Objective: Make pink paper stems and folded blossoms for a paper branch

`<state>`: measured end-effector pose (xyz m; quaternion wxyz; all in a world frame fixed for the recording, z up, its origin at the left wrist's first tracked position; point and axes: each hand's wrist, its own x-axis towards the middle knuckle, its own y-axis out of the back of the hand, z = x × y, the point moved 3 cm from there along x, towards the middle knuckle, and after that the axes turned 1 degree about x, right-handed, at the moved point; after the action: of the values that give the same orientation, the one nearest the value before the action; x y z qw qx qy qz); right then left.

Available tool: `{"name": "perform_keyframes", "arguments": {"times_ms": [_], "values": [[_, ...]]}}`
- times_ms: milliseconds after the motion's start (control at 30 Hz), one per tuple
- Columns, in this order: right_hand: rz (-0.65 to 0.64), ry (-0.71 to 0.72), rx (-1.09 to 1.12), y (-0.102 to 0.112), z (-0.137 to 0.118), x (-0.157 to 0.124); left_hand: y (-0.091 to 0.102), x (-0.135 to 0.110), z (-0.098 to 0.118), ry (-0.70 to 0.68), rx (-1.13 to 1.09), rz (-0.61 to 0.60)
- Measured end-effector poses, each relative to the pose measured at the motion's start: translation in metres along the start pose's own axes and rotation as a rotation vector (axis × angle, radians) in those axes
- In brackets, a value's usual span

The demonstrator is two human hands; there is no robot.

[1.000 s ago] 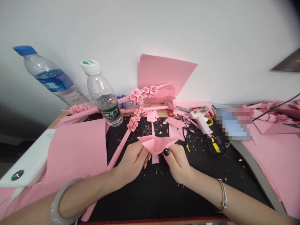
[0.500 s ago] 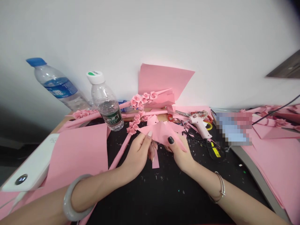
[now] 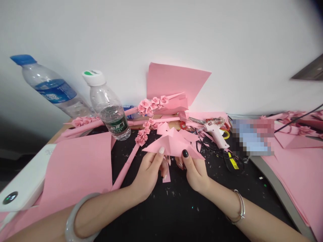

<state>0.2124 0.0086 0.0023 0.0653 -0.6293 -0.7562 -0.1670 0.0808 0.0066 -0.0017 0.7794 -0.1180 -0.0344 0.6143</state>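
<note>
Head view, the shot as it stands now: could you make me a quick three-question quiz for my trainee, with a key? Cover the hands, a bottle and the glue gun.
1. True or false: the left hand and the right hand both hold the folded pink paper.
2. On the bottle with the dark green label, the cap is: A) all blue; B) white with a green mark; C) red.
3. Fill in left or right: the pale pink glue gun lies to the ___ of the folded pink paper.

Key: 1. True. 2. B. 3. Right.
</note>
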Motion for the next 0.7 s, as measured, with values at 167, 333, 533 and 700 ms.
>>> {"name": "perform_keyframes", "arguments": {"times_ms": [167,333,533,700], "values": [[-0.081,-0.011,-0.019,0.000,0.002,-0.001,0.000,-0.005,-0.004,-0.017,0.100,0.029],[-0.093,0.153,-0.182,0.003,-0.007,0.001,0.003,-0.008,-0.011,-0.045,0.205,-0.041],[-0.084,0.297,-0.328,0.000,-0.013,-0.001,0.003,-0.011,-0.012,-0.081,0.282,-0.120],[-0.068,0.275,-0.401,-0.004,-0.014,-0.004,-0.001,-0.012,-0.010,-0.079,0.212,-0.096]]}}
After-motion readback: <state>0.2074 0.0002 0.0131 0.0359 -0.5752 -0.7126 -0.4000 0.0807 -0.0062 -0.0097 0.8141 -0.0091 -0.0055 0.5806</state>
